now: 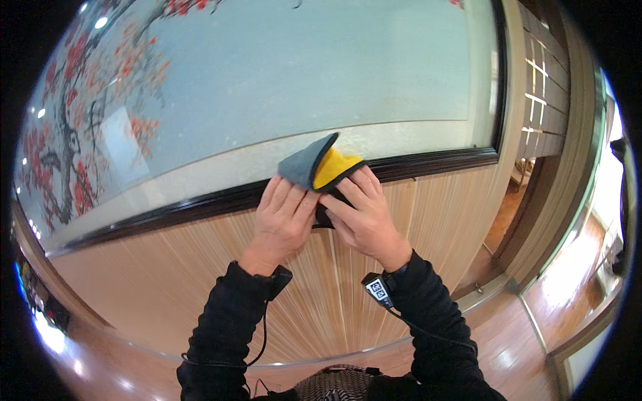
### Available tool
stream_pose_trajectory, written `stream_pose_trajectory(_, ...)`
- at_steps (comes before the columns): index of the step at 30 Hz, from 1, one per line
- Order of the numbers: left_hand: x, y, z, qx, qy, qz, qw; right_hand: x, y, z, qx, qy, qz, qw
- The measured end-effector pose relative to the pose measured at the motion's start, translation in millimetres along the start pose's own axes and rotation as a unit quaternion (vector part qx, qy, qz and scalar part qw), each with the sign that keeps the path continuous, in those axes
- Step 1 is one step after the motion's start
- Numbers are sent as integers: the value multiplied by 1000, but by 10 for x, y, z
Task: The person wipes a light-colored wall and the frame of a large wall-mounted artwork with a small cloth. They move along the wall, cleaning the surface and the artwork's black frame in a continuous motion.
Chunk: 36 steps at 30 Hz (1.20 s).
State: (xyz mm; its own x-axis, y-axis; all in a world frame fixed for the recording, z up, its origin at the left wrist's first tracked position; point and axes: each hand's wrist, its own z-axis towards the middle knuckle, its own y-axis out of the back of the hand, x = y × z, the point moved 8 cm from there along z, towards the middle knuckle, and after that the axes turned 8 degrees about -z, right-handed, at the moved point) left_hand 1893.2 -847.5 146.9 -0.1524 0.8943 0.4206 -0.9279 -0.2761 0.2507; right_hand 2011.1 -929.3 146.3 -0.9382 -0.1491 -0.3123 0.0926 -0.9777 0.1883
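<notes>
A grey and yellow cleaning cloth with dark edging is folded between my two hands at the lower edge of a large framed picture. My left hand grips the grey side, its fingertips tucked at the cloth's lower part. On the other side, my right hand holds the yellow part, with the fingers bent over the dark edge. Behind the cloth runs the dark picture frame. Above it, the glazed picture shows red blossoms on dark branches and a pale border.
Wood-grain wall panelling lies below the frame. A doorway with a wooden jamb stands at the right, beside a glass edge. Glossy flooring runs along the wall's base. Wired devices are strapped at both my wrists.
</notes>
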Motion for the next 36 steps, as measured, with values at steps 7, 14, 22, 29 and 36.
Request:
stream_pose_trajectory(7, -35, -199, 118, 47, 78, 71, 993, -1196, 814, -399, -113, -132, -214, 961)
stream_pose_trajectory(14, -296, -650, 333, 87, 68, 39, 993, -1477, 708, -751, -93, -143, -213, 962)
stream_pose_trajectory(22, -391, -781, 246, 14, 26, 87, 996, -1447, 773, -753, -80, -153, -189, 967)
stream_pose_trajectory(29, -330, -788, 237, -16, 38, 52, 998, -1359, 808, -690, -53, -176, -204, 962)
stream_pose_trajectory(36, -315, -772, 248, -29, 12, 44, 999, -1315, 743, -621, -38, -204, -205, 956)
